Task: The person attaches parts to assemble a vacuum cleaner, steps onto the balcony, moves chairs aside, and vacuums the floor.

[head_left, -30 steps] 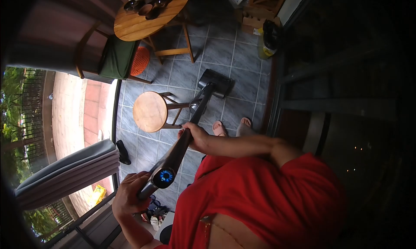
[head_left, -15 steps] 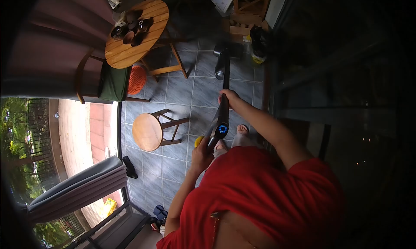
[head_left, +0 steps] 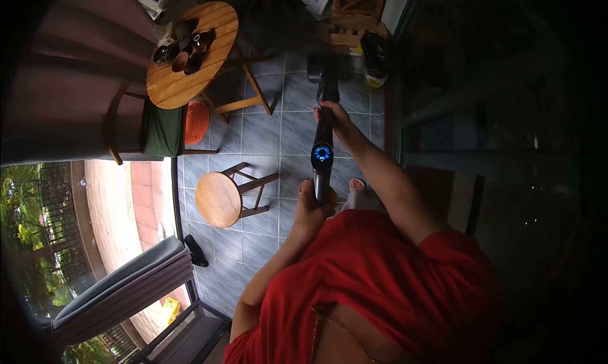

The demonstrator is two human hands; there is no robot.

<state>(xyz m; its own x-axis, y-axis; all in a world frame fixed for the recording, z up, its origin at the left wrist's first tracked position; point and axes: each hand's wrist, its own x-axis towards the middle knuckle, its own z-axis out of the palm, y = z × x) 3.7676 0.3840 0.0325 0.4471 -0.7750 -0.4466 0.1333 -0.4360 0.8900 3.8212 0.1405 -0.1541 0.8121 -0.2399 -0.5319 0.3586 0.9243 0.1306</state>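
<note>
A dark stick vacuum cleaner [head_left: 322,154] with a round, blue-lit display extends forward, away from my body. My left hand [head_left: 313,207] is wrapped round its rear handle, close to my red shirt. Farther along, my right hand [head_left: 334,118] grips the dark tube. The floor head [head_left: 321,66] is on the grey tiles in shadow at the far end, its outline hard to make out.
A round wooden stool [head_left: 219,199] stands left of the vacuum. Beyond it are a wooden table [head_left: 212,41] holding dark pots, a green-seated chair [head_left: 161,128] and an orange woven item [head_left: 197,122]. A cardboard box [head_left: 345,38] and a black bag [head_left: 375,57] lie ahead.
The vacuum has swung from left-tilted to nearly straight ahead, and its head has moved farther forward. Both hands have moved with it, still gripping. The view has shifted too.
</note>
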